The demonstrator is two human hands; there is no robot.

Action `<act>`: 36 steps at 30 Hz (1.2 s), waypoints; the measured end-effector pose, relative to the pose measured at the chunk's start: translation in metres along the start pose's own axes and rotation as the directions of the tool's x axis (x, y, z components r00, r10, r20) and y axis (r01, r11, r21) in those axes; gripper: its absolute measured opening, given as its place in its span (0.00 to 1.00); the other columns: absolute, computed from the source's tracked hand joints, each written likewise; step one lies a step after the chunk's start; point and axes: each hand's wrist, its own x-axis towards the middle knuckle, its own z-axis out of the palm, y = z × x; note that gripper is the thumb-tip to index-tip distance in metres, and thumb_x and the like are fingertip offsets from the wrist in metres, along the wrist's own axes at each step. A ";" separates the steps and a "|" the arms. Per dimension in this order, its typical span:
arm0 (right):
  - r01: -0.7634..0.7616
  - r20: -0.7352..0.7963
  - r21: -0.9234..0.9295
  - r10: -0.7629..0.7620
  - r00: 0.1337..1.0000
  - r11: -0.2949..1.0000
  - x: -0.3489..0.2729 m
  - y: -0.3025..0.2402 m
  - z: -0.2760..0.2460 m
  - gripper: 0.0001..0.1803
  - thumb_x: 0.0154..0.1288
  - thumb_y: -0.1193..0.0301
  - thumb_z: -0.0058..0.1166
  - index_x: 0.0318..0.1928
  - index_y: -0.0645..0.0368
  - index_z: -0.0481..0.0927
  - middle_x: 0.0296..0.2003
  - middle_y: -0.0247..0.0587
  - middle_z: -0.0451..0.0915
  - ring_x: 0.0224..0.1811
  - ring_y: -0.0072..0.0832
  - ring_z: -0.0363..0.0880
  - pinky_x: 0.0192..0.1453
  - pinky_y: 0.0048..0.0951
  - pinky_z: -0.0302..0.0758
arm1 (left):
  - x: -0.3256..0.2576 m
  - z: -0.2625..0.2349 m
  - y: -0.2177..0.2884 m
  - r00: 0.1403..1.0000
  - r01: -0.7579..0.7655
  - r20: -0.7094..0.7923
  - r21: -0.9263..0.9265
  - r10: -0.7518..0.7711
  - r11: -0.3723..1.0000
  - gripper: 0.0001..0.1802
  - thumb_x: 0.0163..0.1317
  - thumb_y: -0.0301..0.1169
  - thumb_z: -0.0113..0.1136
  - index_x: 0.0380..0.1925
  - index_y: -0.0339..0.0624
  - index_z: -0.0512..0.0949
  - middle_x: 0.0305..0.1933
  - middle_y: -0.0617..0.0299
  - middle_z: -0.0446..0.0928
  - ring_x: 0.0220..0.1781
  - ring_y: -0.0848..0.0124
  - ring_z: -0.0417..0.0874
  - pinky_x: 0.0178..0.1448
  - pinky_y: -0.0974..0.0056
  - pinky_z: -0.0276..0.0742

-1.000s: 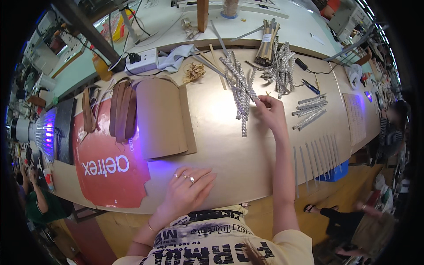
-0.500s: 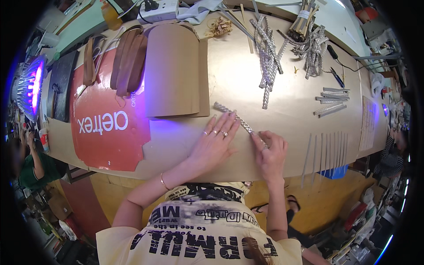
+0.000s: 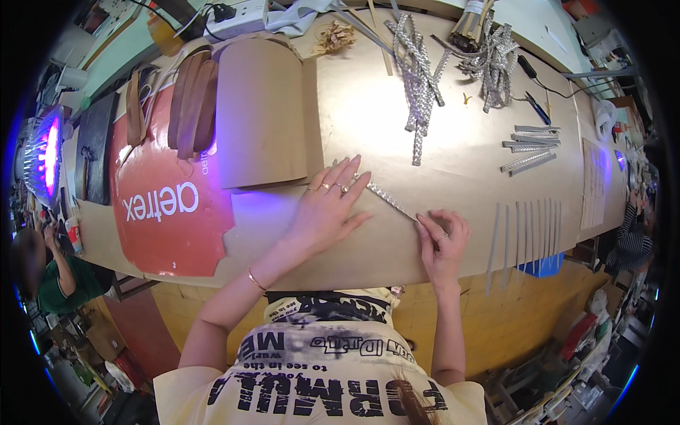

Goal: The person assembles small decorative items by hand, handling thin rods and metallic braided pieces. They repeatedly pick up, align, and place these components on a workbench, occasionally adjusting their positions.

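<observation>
A short silvery braided strip (image 3: 389, 199) lies slantwise on the table between my hands. My left hand (image 3: 327, 202) rests flat over its far end, fingers stretched out and slightly apart, covering that part. At the near end my right hand (image 3: 443, 241) pinches the strip between thumb and fingers. Beyond them lie longer braided strips (image 3: 418, 85) in a loose bundle. To the right is a small pile of cut braided pieces (image 3: 530, 147), with a row of thin grey strips (image 3: 528, 230) along the table's near edge.
A curved brown board (image 3: 261, 113) stands left of my hands, beside a red printed sheet (image 3: 173, 212) bearing brown leather strips (image 3: 193, 106). Farther back are a tangled braid coil (image 3: 498, 67), a blue-handled tool (image 3: 538, 110) and a power strip (image 3: 237, 20). A lamp (image 3: 48, 157) glows at left.
My left hand has slid left along the table, and my right hand has shifted slightly right. More of the braided strip now shows between them. The view has shifted a little.
</observation>
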 end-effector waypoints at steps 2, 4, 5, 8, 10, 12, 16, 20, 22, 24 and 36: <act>-0.124 0.053 0.142 0.118 0.992 0.982 -0.001 0.000 -0.008 0.05 0.61 0.70 0.63 0.39 0.52 0.85 0.42 0.35 0.80 0.48 0.35 0.74 0.55 0.39 0.63 | 0.000 -0.004 0.000 1.000 0.008 -0.029 -0.044 -0.010 0.999 0.21 0.62 0.40 0.64 0.52 0.44 0.78 0.60 0.54 0.75 0.62 0.58 0.74 0.65 0.53 0.64; -0.307 0.149 0.317 0.273 0.951 0.897 -0.003 -0.005 -0.018 0.04 0.62 0.69 0.62 0.35 0.55 0.84 0.39 0.35 0.80 0.46 0.35 0.74 0.55 0.39 0.63 | -0.007 -0.011 0.004 0.999 0.032 0.010 -0.146 -0.031 0.989 0.12 0.60 0.33 0.66 0.43 0.44 0.82 0.48 0.58 0.82 0.52 0.62 0.79 0.59 0.55 0.67; -0.316 0.177 0.267 0.276 0.945 0.910 -0.002 -0.008 -0.023 0.06 0.63 0.67 0.62 0.34 0.56 0.83 0.38 0.36 0.80 0.46 0.35 0.74 0.54 0.39 0.63 | -0.010 -0.014 0.007 0.999 0.052 0.024 -0.178 -0.048 0.983 0.09 0.59 0.31 0.66 0.40 0.44 0.83 0.42 0.60 0.83 0.48 0.64 0.80 0.57 0.57 0.67; -0.317 0.219 0.064 0.297 0.930 0.946 0.004 -0.013 -0.034 0.11 0.63 0.63 0.61 0.32 0.58 0.82 0.37 0.37 0.78 0.45 0.36 0.73 0.54 0.39 0.62 | -0.018 -0.019 0.018 0.988 0.144 0.098 -0.296 -0.121 0.944 0.10 0.59 0.30 0.66 0.41 0.45 0.83 0.43 0.59 0.82 0.49 0.63 0.80 0.57 0.56 0.66; -0.256 0.199 -0.136 0.279 0.939 0.957 0.010 -0.014 -0.036 0.13 0.63 0.60 0.61 0.32 0.58 0.82 0.36 0.37 0.77 0.45 0.36 0.73 0.54 0.39 0.62 | -0.021 -0.018 0.027 0.986 0.159 0.080 -0.200 -0.146 0.967 0.14 0.59 0.32 0.67 0.46 0.45 0.82 0.52 0.55 0.79 0.56 0.59 0.76 0.60 0.53 0.64; -0.277 0.178 -0.161 0.304 0.936 0.947 0.014 -0.013 -0.034 0.14 0.62 0.59 0.62 0.31 0.58 0.83 0.36 0.38 0.77 0.45 0.36 0.72 0.53 0.39 0.61 | -0.023 -0.015 0.036 0.993 0.115 -0.029 0.073 -0.114 0.991 0.20 0.59 0.33 0.67 0.52 0.45 0.79 0.63 0.50 0.74 0.65 0.55 0.72 0.66 0.49 0.62; -0.324 0.153 -0.162 0.348 0.925 0.932 0.015 -0.010 -0.031 0.14 0.61 0.58 0.62 0.34 0.58 0.83 0.38 0.39 0.77 0.48 0.36 0.71 0.54 0.39 0.61 | -0.027 -0.006 0.046 0.985 -0.054 0.167 0.080 0.040 0.995 0.34 0.63 0.40 0.63 0.66 0.40 0.66 0.76 0.45 0.56 0.77 0.47 0.54 0.76 0.42 0.48; -0.389 -0.160 -0.130 0.368 0.916 0.912 0.025 0.016 -0.038 0.18 0.63 0.61 0.62 0.46 0.61 0.80 0.43 0.45 0.79 0.50 0.41 0.74 0.55 0.43 0.67 | -0.027 0.009 0.047 0.939 -0.020 0.344 -0.035 0.031 0.999 0.43 0.64 0.47 0.59 0.72 0.36 0.56 0.78 0.43 0.50 0.79 0.45 0.48 0.79 0.41 0.41; -0.470 -0.323 -0.122 0.413 0.852 0.874 0.040 0.043 -0.047 0.21 0.64 0.64 0.60 0.53 0.63 0.76 0.45 0.50 0.79 0.50 0.44 0.77 0.54 0.43 0.70 | -0.027 0.013 0.044 0.944 -0.026 0.327 -0.038 0.037 0.999 0.45 0.64 0.49 0.59 0.73 0.35 0.55 0.78 0.43 0.49 0.79 0.44 0.48 0.79 0.41 0.41; -0.515 -0.392 -0.191 0.417 0.820 0.835 0.060 0.071 -0.055 0.23 0.65 0.66 0.59 0.58 0.64 0.74 0.45 0.53 0.79 0.48 0.45 0.78 0.53 0.42 0.72 | -0.028 0.016 0.042 0.952 -0.039 0.302 -0.020 0.044 0.999 0.45 0.63 0.49 0.59 0.72 0.35 0.56 0.78 0.42 0.49 0.79 0.44 0.48 0.79 0.42 0.42; -0.572 -0.480 0.383 0.686 0.547 0.725 0.075 0.117 -0.058 0.27 0.63 0.79 0.54 0.63 0.65 0.65 0.35 0.47 0.85 0.32 0.28 0.80 0.43 0.29 0.76 | -0.029 0.017 0.044 0.963 -0.021 0.268 -0.002 0.021 1.000 0.41 0.65 0.50 0.58 0.71 0.37 0.60 0.78 0.44 0.51 0.79 0.49 0.50 0.79 0.45 0.43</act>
